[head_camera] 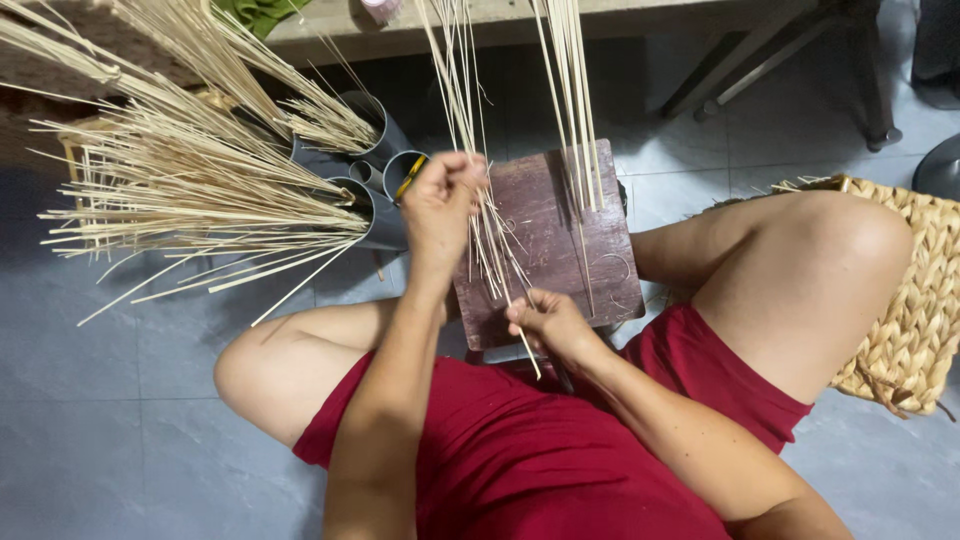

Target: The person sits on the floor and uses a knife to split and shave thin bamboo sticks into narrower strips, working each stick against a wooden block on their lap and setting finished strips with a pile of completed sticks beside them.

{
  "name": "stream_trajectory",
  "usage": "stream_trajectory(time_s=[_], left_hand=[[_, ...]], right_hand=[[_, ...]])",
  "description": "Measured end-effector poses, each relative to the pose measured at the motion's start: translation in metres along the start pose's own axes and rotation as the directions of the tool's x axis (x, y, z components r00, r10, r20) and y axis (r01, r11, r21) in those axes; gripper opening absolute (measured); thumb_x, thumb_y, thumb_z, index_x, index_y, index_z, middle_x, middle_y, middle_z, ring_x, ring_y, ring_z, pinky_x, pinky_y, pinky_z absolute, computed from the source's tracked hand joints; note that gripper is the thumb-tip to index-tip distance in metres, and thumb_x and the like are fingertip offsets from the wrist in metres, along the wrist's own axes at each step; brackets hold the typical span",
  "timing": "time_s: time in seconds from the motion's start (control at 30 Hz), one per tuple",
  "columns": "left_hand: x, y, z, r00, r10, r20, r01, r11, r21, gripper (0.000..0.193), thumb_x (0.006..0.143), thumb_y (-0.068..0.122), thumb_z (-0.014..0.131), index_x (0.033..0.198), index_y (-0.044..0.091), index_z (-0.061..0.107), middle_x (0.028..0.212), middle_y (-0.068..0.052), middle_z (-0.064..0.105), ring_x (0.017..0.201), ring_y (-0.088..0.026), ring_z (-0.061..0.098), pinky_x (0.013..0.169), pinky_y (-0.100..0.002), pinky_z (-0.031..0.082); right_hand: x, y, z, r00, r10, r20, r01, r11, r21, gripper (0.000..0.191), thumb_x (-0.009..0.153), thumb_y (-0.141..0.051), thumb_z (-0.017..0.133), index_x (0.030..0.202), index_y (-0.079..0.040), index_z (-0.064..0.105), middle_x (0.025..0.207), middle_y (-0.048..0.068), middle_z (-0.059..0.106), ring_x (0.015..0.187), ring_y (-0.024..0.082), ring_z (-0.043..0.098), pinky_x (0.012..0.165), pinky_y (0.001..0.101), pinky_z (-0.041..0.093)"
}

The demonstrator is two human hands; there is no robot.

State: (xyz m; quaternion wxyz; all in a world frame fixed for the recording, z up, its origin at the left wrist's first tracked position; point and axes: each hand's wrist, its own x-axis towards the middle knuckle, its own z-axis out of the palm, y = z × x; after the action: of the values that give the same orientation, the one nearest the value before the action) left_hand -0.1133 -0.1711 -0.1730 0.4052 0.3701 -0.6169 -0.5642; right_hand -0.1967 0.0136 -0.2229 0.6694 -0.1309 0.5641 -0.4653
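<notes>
Head view: board (545, 235) edge beside thin sticks (490, 250)

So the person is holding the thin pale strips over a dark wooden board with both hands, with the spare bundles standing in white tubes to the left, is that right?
Not quite: the head view shows the tubes are grey, not white. The rest holds: the left hand and right hand hold thin pale strips over the dark wooden board.

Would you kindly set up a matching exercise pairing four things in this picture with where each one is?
Things:
1. left hand
2. right hand
3. grey tubes
4. woven basket

Places:
A. beside the right knee
B. pinching a strip at the wooden board's near edge
C. left of the board, holding bundled strips
D. gripping strips above the board's left side

Pairs: 1-D, 2-B, 3-C, 4-A
</notes>
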Motion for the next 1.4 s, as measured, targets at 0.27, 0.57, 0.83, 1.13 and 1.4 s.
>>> stream_trajectory(time_s=[0.27,0.57,0.83,1.13,1.4], left_hand=[[0.053,0.050,-0.023,0.987,0.108,-0.117,-0.105,0.994,0.027,0.016,0.103,0.012,0.069,0.117,0.006,0.073,0.084,0.001,0.072,0.069,-0.001,0.062,0.058,-0.016,0.049],[0.041,0.020,-0.013,0.992,0.006,0.128,-0.008,1.000,0.019,0.049,0.099,0.010,0.069,0.146,0.009,0.055,0.115,-0.006,0.077,0.086,-0.005,0.071,0.070,-0.018,0.058],[-0.013,-0.030,-0.004,0.997,-0.075,0.036,0.065,0.973,0.223,0.039,0.097,0.009,0.070,0.136,0.008,0.065,0.118,-0.009,0.076,0.094,-0.012,0.075,0.081,-0.025,0.060],[-0.045,-0.042,-0.009,0.985,0.023,-0.168,0.050,0.907,0.418,0.047,0.090,0.011,0.075,0.135,0.011,0.062,0.124,-0.012,0.063,0.101,-0.022,0.070,0.081,-0.033,0.058],[-0.045,-0.047,0.001,0.986,-0.034,-0.161,0.108,0.871,0.479,0.063,0.088,0.018,0.077,0.145,0.006,0.051,0.127,-0.018,0.060,0.110,-0.030,0.065,0.095,-0.040,0.053]], right_hand=[[-0.001,-0.006,0.007,0.997,-0.076,-0.004,0.076,0.996,-0.055,0.009,0.098,-0.017,0.070,0.096,-0.009,0.065,0.072,-0.001,0.066,0.050,0.002,0.046,0.044,0.0207,0.033],[-0.001,-0.025,0.002,0.962,-0.266,-0.060,0.266,0.964,-0.009,0.004,0.099,-0.015,0.065,0.099,-0.011,0.066,0.072,-0.002,0.068,0.046,0.002,0.043,0.040,0.0209,0.029],[0.031,-0.037,-0.001,0.946,-0.284,-0.158,0.307,0.939,0.152,0.008,0.101,-0.009,0.066,0.107,-0.004,0.065,0.081,-0.001,0.069,0.061,0.003,0.057,0.051,0.0188,0.040],[0.031,-0.057,-0.013,0.861,-0.437,-0.260,0.355,0.882,-0.310,0.033,0.095,-0.012,0.066,0.128,-0.007,0.068,0.091,-0.003,0.073,0.052,0.004,0.050,0.045,0.0218,0.042],[0.051,-0.111,-0.036,0.639,-0.710,-0.297,0.376,0.624,-0.684,0.029,0.099,-0.012,0.066,0.127,-0.004,0.070,0.084,0.011,0.074,0.067,0.014,0.065,0.064,0.0307,0.053]])
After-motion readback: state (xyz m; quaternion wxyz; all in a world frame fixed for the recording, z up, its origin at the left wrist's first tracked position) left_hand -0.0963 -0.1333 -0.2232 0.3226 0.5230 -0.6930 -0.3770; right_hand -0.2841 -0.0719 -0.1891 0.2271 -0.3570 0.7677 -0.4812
